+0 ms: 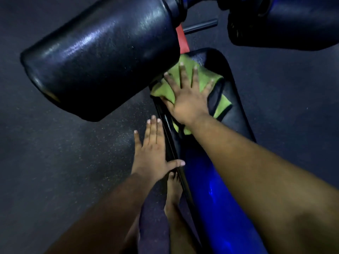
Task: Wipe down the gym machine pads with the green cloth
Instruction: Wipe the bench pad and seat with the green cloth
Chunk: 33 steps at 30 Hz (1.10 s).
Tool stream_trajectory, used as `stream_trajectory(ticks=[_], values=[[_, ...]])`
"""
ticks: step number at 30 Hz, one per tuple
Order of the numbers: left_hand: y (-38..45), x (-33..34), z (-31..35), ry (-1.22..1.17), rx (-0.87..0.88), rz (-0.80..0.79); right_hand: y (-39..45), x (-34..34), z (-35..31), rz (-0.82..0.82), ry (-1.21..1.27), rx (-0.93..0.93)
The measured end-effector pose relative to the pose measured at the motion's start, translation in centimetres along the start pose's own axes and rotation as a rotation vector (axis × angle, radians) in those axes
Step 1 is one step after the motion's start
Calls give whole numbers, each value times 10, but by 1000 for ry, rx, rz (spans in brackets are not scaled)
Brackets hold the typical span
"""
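The green cloth (207, 77) lies spread on the flat black seat pad (236, 114) of the gym machine. My right hand (187, 96) presses flat on the cloth with fingers spread, covering its middle. My left hand (152, 153) rests open on the pad's left edge, thumb hooked over the rim, holding nothing. A big black roller pad (102, 55) hangs above and to the left, hiding the cloth's far left corner. Part of a second roller pad (293, 22) shows at the top right.
The blue machine frame (211, 195) runs from the seat pad toward me. A red frame part (181, 39) and a black bar (200, 25) sit beyond the pad. Dark speckled rubber floor (64, 162) surrounds the machine. My bare foot (174, 195) stands beside the frame.
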State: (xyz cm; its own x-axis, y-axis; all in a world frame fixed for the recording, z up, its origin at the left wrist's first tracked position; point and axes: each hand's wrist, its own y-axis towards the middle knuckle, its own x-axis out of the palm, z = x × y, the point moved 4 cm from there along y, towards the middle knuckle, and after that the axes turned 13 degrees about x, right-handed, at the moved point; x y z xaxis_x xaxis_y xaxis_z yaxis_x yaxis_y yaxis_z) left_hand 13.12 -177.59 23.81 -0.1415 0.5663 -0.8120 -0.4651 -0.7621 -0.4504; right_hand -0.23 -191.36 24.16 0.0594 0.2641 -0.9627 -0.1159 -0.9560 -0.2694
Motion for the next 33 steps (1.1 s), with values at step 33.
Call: stream_trajectory(ticks=[33], values=[[-14,6,-8,2,-116,-217,-85,11,26,23,-110,-372]])
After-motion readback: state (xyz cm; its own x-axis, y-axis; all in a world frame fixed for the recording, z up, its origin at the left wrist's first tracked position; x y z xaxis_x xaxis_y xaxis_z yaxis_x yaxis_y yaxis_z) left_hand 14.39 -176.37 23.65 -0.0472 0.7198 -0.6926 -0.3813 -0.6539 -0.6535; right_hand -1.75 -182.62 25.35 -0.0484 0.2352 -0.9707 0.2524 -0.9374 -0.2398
